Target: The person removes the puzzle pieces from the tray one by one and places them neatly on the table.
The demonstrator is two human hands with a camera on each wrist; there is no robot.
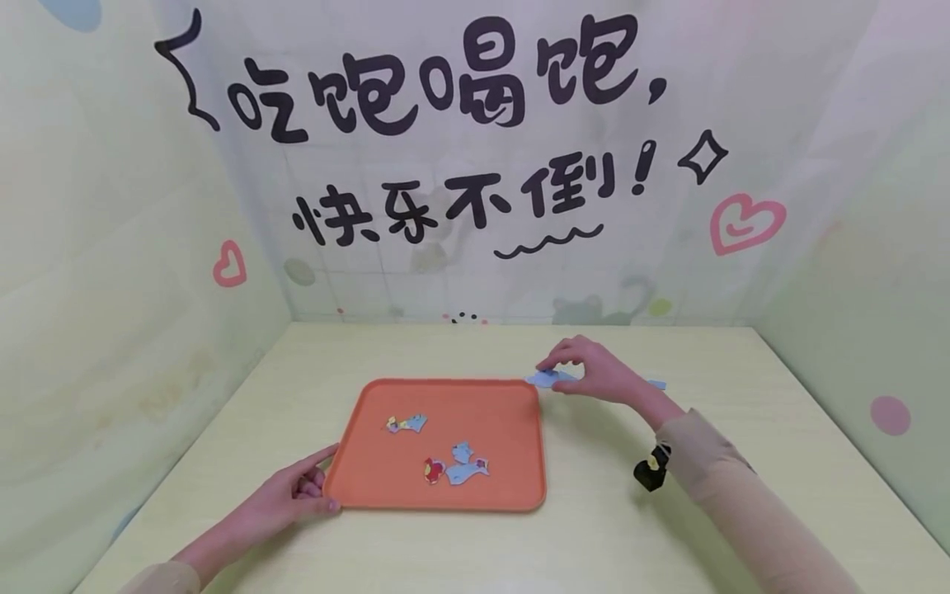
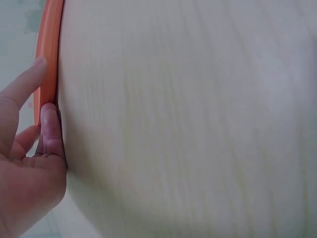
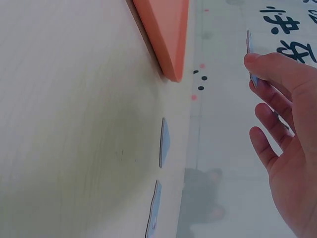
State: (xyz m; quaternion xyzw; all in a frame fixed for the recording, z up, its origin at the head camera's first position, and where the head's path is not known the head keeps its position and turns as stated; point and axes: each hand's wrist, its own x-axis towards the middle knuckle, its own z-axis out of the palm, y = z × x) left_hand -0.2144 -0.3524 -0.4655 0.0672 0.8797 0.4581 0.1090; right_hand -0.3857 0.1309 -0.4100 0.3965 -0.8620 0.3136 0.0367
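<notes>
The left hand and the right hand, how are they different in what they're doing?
The left hand holds the orange tray at its near left corner, while the right hand pinches a light blue piece. The left hand is low at the tray's rim; the right hand is raised off the table. Both reach out of beige sleeves.
</notes>
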